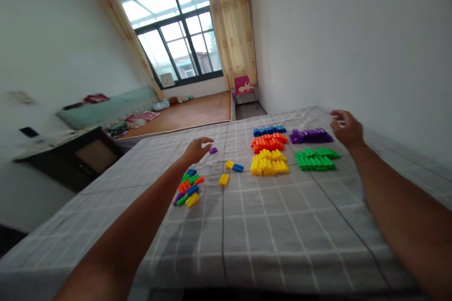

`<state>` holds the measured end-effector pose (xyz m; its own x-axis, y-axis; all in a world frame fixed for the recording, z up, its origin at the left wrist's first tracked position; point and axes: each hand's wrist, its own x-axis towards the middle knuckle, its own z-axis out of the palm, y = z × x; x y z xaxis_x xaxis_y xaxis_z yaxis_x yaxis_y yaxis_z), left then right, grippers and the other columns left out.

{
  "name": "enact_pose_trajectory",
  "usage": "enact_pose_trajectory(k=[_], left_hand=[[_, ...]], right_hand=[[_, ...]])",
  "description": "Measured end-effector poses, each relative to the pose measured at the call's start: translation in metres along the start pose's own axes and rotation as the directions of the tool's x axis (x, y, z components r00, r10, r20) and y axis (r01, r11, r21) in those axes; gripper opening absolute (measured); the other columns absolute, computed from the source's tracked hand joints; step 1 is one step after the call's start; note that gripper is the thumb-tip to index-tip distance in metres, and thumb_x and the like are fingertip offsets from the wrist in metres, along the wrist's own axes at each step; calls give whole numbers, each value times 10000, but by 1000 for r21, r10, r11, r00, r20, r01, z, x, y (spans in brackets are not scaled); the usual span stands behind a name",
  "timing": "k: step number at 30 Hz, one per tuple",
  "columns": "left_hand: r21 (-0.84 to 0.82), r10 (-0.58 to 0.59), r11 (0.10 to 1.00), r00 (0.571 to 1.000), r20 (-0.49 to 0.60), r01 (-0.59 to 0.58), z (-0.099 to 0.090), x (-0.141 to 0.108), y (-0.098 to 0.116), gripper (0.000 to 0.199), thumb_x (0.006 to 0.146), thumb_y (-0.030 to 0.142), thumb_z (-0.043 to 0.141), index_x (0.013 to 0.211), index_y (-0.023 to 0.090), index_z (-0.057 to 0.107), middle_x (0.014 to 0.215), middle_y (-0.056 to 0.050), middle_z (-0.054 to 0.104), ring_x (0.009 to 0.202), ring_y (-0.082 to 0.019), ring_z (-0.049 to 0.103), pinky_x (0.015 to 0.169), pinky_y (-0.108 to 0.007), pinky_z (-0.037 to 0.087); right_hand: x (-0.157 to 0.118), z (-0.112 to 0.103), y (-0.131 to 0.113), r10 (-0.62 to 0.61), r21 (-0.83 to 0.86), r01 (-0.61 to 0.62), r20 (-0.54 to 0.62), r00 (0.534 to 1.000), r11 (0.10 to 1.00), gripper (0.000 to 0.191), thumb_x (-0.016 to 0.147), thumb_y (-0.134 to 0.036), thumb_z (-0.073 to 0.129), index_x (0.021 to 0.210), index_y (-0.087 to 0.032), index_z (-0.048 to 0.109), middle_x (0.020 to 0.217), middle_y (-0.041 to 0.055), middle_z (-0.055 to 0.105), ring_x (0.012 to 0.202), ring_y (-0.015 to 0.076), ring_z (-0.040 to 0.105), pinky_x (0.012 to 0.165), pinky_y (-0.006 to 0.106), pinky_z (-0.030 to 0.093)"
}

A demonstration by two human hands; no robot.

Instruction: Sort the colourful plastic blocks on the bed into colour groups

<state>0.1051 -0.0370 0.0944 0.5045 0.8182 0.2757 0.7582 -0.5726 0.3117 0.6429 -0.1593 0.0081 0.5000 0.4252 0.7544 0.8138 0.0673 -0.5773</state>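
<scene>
One purple piece (213, 150) sits beside the left hand (197, 151), whose fingers are parted; best pinched squarely. The right hand (349, 129), loosely curled, looks empty.

Front cloth: open stretch of grey checked cloth (282, 230) between the two forearms.
Middle lane: bare strip between the loose yellow pair (223, 179) and the yellow stack (269, 163).
Stack gap: narrow channel separating the yellow stack from the green stack (317, 159).
Left obstacle: mixed pile (189, 188) close beside the left forearm; purple piece (213, 150) at the left hand's (196, 151) fingertips.
Right obstacle: purple stack (310, 135) just beside the right hand (348, 128).
</scene>
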Motion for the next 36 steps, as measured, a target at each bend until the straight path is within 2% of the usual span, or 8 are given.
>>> enact_pose_trajectory(k=[4,10,12,16,18,20,23,36], left_hand=[[-2,-135,991,988,73,136,-27,-62,-75,328,772,318,537,1013,189,717,1061,-42,729,991,-216,665,919,-326,501],[-104,-101,988,990,102,111,-26,-81,-112,371,738,343,521,1010,183,718,1090,-42,725,1017,-213,656,939,-320,488],[-113,-109,987,991,84,118,-18,-72,-116,381,740,356,519,1021,188,715,1053,-41,734,983,-215,662,914,-323,497],[-115,-121,985,991,62,128,0,-55,-121,392,755,356,507,1048,199,716,995,-38,743,936,-218,672,859,-308,510],[-102,-116,987,992,51,121,6,-53,-124,388,763,338,499,1053,204,719,1001,-35,741,933,-218,672,854,-304,510],[-78,-118,990,993,21,119,13,-55,-129,390,768,309,496,1072,203,716,1030,-39,736,935,-221,671,865,-311,508],[-62,-136,989,989,-55,132,26,-60,-142,402,793,262,471,1120,186,693,1105,-56,714,1012,-216,652,927,-314,488],[-54,-196,981,945,-263,189,31,-77,-161,349,808,95,483,1068,183,699,1132,-63,688,1103,-199,589,1020,-331,441]], right_hand=[[-6,11,-49,-165,46,164,21,986,985,355,833,-223,488,1161,-265,617,1108,122,669,892,231,651,809,392,535],[-50,44,-189,-376,204,337,198,905,919,275,843,-198,470,1057,-209,642,1059,102,682,881,208,642,816,370,531],[-85,50,-241,-509,334,396,398,763,855,278,841,-165,460,1041,-220,645,998,75,698,901,198,643,844,366,510],[-164,57,-326,-763,618,465,597,248,634,292,829,-142,510,1062,-244,652,1006,43,709,945,189,629,863,345,467],[-192,58,-352,-802,683,466,588,105,562,268,829,-158,528,1045,-254,656,985,30,714,918,180,626,836,328,459],[-205,62,-368,-817,714,457,575,46,529,243,842,-178,532,1033,-257,658,984,22,715,902,172,625,815,311,455],[-200,79,-378,-810,720,412,581,82,558,241,863,-170,511,1038,-234,663,995,28,714,913,163,630,821,288,456],[-158,192,-372,-414,420,125,721,556,899,255,797,-85,517,957,-177,693,928,21,728,746,120,659,732,240,497]])
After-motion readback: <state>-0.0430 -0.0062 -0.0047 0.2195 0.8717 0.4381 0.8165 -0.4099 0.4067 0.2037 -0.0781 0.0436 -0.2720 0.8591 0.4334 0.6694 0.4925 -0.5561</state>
